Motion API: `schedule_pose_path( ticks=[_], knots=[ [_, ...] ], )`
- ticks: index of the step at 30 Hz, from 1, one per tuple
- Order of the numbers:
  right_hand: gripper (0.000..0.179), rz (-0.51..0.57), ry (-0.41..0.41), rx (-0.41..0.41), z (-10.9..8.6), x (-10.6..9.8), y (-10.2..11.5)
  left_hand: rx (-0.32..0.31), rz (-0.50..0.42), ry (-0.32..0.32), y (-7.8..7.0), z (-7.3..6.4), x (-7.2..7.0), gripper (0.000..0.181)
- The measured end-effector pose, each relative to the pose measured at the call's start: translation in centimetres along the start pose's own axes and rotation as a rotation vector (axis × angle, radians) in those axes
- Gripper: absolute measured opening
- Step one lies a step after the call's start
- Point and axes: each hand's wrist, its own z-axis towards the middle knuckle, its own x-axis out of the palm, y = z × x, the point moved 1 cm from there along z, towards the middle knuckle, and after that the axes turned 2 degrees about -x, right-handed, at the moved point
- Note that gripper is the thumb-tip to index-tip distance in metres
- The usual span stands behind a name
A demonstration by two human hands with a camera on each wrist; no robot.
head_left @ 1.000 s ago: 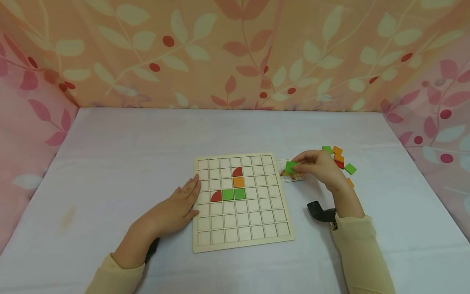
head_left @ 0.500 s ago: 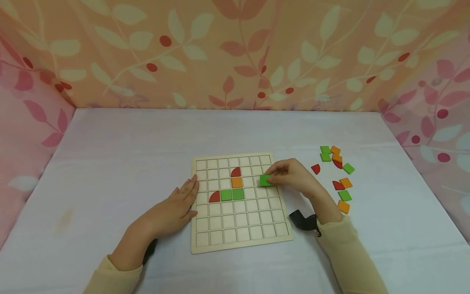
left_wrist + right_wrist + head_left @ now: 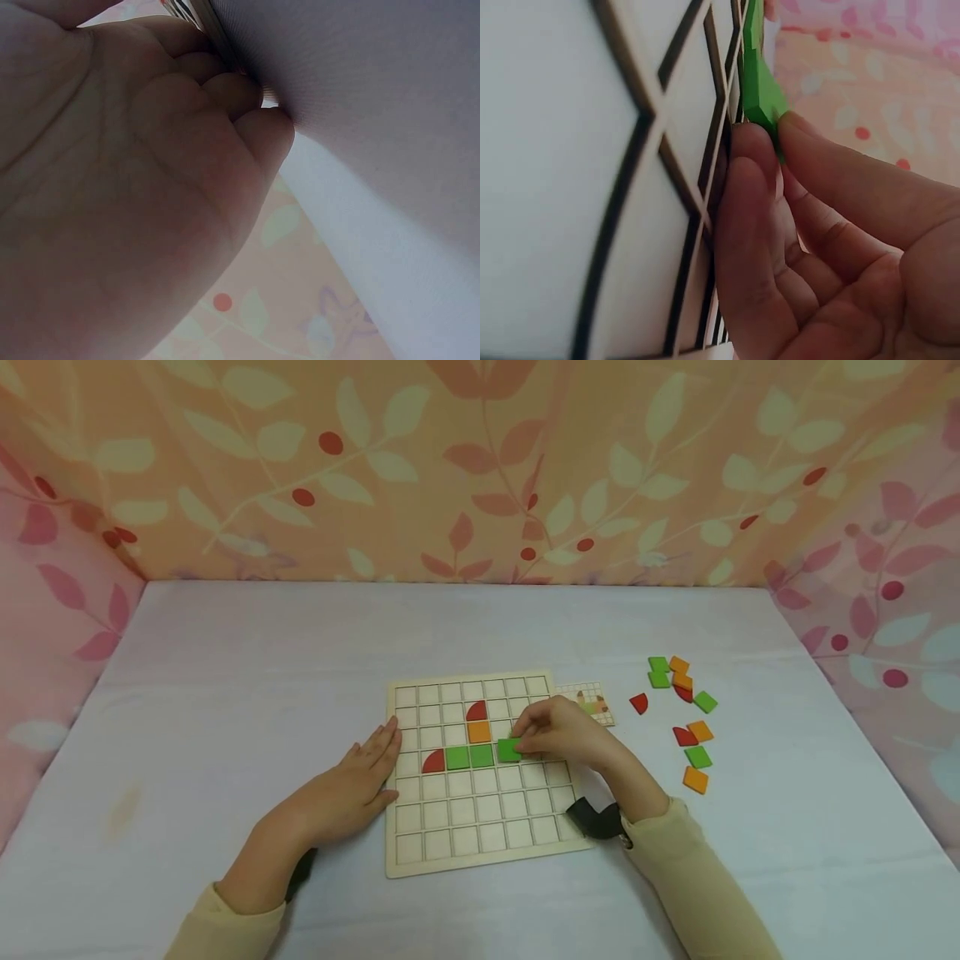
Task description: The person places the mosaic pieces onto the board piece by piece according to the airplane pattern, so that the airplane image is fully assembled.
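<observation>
A right hand [image 3: 558,732] pinches a green square tile [image 3: 508,751] over a pale wooden gridded board [image 3: 464,811], just right of two matching green squares [image 3: 457,758], and I'd lower it level inside the lines while the left hand [image 3: 351,792], fingers straight, steadies the edge.

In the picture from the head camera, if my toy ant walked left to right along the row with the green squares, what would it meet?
The left hand, a red quarter-circle, the first green square, the second green square, the pinched green square, the right hand, then the loose tiles.
</observation>
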Motion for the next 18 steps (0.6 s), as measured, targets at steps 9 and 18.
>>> schedule_pose_path(
  ticks=[9,18],
  knots=[
    [0.004,-0.083,0.015,0.024,0.37,0.55,0.89,0.009,-0.006,-0.011,-0.08,-0.13,-0.07,0.068],
    [0.003,-0.072,-0.004,0.039,0.25,0.50,0.90,0.009,-0.008,-0.008,-0.02,-0.12,-0.01,0.067]
  ],
)
